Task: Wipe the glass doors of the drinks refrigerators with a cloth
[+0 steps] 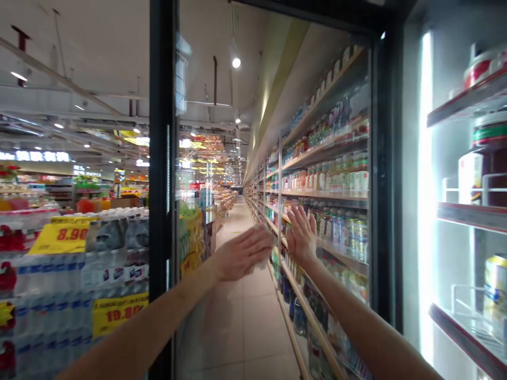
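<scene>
An open glass fridge door (222, 79) with a black frame stands in front of me. My left hand (241, 256) reaches to the glass at mid height, fingers stretched and slightly blurred, pressing a small white cloth (261, 262) against it. My right hand (303, 235) lies flat on the glass just to the right, fingers spread and pointing up, holding nothing. Both forearms stretch in from the bottom of the view.
The lit fridge interior (425, 184) at the right has shelves (471, 214) with cans and jars. Through the glass runs a long aisle with stocked shelves (328, 153). Stacks of bottled water with yellow price tags (63, 235) stand at the left.
</scene>
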A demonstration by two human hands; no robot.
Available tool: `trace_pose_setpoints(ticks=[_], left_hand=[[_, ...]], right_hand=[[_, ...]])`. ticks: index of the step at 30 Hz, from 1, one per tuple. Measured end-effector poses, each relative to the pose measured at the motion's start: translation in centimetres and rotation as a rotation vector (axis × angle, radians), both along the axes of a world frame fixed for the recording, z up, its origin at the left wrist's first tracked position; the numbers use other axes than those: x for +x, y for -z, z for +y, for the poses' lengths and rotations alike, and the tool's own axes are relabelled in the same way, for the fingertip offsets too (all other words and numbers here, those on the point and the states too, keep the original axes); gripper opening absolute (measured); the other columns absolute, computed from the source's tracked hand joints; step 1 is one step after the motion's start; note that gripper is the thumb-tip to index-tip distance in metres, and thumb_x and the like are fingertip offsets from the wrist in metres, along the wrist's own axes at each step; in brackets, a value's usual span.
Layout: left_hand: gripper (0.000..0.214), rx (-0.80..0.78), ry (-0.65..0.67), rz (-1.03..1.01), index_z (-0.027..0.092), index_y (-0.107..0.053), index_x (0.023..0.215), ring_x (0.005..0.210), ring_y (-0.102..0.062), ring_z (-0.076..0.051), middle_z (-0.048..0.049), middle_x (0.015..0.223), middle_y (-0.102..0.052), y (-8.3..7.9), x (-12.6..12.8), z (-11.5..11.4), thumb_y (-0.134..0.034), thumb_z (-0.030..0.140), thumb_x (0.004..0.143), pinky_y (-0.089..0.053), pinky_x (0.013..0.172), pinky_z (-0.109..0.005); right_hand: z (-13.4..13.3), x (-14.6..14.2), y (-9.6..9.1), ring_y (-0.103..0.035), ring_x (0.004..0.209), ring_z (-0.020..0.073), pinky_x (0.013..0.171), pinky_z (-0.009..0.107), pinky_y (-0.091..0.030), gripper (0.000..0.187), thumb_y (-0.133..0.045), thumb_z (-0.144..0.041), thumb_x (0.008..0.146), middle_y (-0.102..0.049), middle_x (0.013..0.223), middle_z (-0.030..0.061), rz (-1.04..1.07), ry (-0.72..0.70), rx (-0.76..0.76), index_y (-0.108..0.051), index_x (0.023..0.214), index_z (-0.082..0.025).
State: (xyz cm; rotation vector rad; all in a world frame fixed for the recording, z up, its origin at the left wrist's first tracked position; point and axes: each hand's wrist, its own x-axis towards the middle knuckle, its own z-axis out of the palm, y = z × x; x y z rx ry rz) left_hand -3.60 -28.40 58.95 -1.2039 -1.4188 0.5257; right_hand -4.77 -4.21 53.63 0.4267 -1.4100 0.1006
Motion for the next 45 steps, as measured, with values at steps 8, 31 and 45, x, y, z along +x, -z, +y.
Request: trace_pose_setpoints(ticks=[8, 31, 45], left_hand=[[0.054, 0.264, -0.068, -0.007, 0.017, -0.038, 0.138, 0.143, -0.012, -0.025, -0.0072, 0.15, -0.032, 1.8, -0.1, 2.0, -0.045, 0.034, 0.087, -0.019, 0.116, -0.043], [0.055, 0.043, -0.063, -0.055, 0.02, -0.038, 0.138, 0.143, -0.011, -0.022, -0.0027, 0.151, -0.029, 2.1, 0.4, 0.6, -0.047, 0.032, 0.085, -0.019, 0.117, -0.04], [0.054, 0.488, -0.147, -0.039, 0.016, -0.036, 0.139, 0.142, -0.014, -0.028, -0.0092, 0.15, -0.029, 1.5, 0.6, 2.1, -0.043, 0.03, 0.088, -0.024, 0.114, -0.047]], right_hand=[[0.0, 0.0, 0.0, -0.027, 0.14, 0.0199, 0.115, 0.045, -0.017, 0.059, -0.038, -0.018, 0.089, -0.043, 0.144, 0.0092, 0.003, 0.016, 0.006, -0.025, 0.146, -0.022], [-0.1, 0.2, -0.1, -0.032, 0.138, 0.02, 0.114, 0.046, -0.02, 0.056, -0.037, -0.017, 0.088, -0.047, 0.14, 0.0103, 0.019, -0.006, 0.0, -0.03, 0.143, -0.022], [-0.1, 0.2, -0.2, -0.033, 0.137, 0.021, 0.112, 0.046, -0.022, 0.054, -0.038, -0.018, 0.089, -0.049, 0.139, 0.0113, 0.036, 0.004, 0.0, -0.031, 0.142, -0.022]])
